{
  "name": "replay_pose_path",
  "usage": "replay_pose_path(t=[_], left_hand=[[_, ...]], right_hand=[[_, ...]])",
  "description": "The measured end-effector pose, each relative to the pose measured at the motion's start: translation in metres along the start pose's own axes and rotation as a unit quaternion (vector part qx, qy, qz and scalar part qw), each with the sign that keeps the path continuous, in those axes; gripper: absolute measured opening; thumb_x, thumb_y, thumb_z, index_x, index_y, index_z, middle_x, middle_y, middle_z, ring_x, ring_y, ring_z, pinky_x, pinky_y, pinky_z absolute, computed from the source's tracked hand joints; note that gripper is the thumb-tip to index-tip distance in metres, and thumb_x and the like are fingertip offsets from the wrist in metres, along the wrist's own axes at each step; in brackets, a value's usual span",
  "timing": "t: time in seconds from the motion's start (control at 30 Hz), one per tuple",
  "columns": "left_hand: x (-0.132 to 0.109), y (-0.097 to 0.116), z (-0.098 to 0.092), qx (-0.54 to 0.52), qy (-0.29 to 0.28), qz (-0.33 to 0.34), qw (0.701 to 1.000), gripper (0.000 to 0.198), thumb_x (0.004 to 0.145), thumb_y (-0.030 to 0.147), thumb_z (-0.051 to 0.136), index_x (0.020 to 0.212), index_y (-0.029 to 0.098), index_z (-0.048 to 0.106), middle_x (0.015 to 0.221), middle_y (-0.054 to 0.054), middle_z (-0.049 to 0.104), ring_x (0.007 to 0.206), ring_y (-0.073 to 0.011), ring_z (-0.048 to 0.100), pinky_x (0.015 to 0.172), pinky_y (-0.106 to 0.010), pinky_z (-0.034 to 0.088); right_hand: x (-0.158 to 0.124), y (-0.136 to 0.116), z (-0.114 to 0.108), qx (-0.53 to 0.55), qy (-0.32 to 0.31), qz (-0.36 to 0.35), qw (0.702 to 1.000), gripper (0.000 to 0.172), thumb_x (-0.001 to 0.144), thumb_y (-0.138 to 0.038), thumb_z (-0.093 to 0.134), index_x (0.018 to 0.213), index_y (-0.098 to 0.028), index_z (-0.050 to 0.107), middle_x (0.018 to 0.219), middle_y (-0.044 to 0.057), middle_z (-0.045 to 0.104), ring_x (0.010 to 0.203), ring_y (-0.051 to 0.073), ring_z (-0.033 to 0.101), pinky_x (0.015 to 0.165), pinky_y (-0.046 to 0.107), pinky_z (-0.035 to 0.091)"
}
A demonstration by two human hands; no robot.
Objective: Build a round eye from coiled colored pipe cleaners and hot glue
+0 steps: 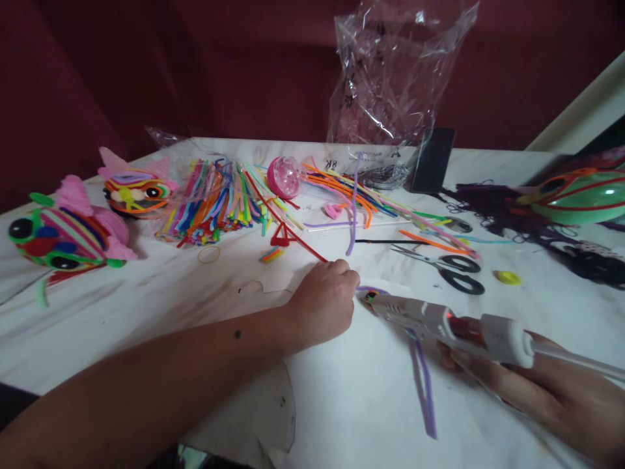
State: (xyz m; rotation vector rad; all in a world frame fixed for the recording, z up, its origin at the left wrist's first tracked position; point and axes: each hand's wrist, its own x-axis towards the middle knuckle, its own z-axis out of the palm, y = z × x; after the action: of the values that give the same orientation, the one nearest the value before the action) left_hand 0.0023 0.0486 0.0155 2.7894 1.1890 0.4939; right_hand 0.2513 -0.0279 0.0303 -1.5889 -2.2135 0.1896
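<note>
My left hand (323,301) rests on the white table (146,306), fingers curled and pinched on the end of a purple pipe cleaner (424,378) that trails toward the near edge. My right hand (547,384) grips a white hot glue gun (439,320), its nozzle pointing left at the pinched end by my left fingertips.
Black-handled scissors (452,267) lie just beyond the glue gun. A heap of coloured pipe cleaners (215,202), a pink ball (284,176) and a clear plastic bag (390,71) sit at the back. Two pipe-cleaner fish (63,238) lie at far left; a green one (581,195) at right.
</note>
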Motion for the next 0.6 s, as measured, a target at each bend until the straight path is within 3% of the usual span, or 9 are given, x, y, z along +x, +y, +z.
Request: replay_pose_path(t=[0.2,0.4,0.6], left_hand=[[0.0,0.0,0.0,0.001,-0.002,-0.003,1.0,0.019,0.077,0.006,0.043,0.081,0.012,0.06,0.085,-0.008,0.057,0.081,-0.0197,0.054,0.074,-0.032,0.044],[0.0,0.001,-0.001,0.003,-0.004,-0.006,1.0,0.018,0.077,0.006,0.044,0.082,0.012,0.06,0.085,-0.008,0.058,0.08,-0.0196,0.053,0.073,-0.032,0.044],[0.0,0.001,-0.002,-0.005,-0.012,-0.012,1.0,0.021,0.073,0.004,0.044,0.083,0.012,0.06,0.086,-0.008,0.058,0.082,-0.0196,0.054,0.076,-0.032,0.045]], right_hand=[[0.003,-0.003,-0.001,0.016,-0.021,0.014,1.0,0.05,0.078,-0.07,0.034,0.085,-0.035,0.069,0.073,0.004,0.073,0.068,0.028,0.069,0.057,0.034,0.059],[0.002,-0.002,-0.002,0.022,-0.035,0.038,0.998,0.051,0.077,-0.07,0.033,0.085,-0.034,0.069,0.075,0.004,0.073,0.063,0.027,0.068,0.058,0.035,0.059],[-0.006,0.009,0.002,-0.006,-0.031,0.005,1.0,0.049,0.079,-0.065,0.038,0.106,-0.036,0.066,0.082,0.005,0.073,0.073,0.029,0.069,0.066,0.038,0.059]])
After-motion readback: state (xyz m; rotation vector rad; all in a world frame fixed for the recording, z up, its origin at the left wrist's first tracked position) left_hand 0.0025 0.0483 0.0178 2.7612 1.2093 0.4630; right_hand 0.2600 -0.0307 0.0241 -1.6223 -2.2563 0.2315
